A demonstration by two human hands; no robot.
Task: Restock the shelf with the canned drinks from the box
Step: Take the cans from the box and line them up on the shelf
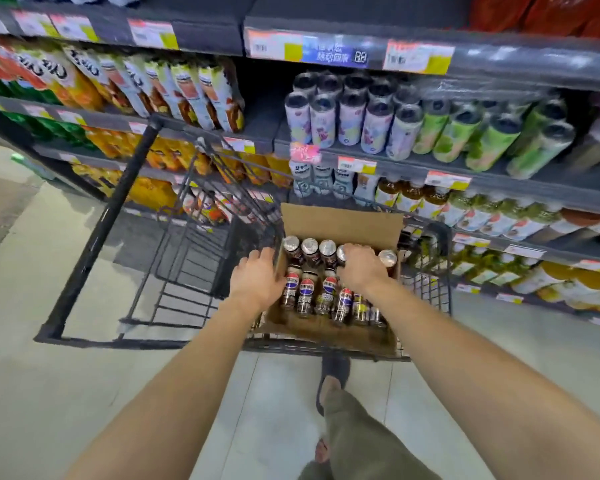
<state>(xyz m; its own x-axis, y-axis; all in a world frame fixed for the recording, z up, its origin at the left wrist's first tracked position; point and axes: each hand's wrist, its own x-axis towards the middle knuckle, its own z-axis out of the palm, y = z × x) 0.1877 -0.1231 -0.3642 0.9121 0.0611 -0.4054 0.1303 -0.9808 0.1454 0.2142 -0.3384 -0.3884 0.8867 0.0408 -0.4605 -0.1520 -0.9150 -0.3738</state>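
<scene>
Cans [307, 292], dark, silver-topped, in box [340, 223]

A black wire cart [113, 202] stands on a pale tiled floor [49, 393], its far end toward rows of stocked goods. Far left are tall white-and-orange cartons [201, 95], with orange juice bottles [149, 195] lower down. In the far middle stand pale patterned cans [349, 121], with green cans [492, 143] just to their right. Amber tea bottles [413, 199] sit below them. Price tags [418, 57] and a blue digital label [333, 53] line the top edge.
</scene>
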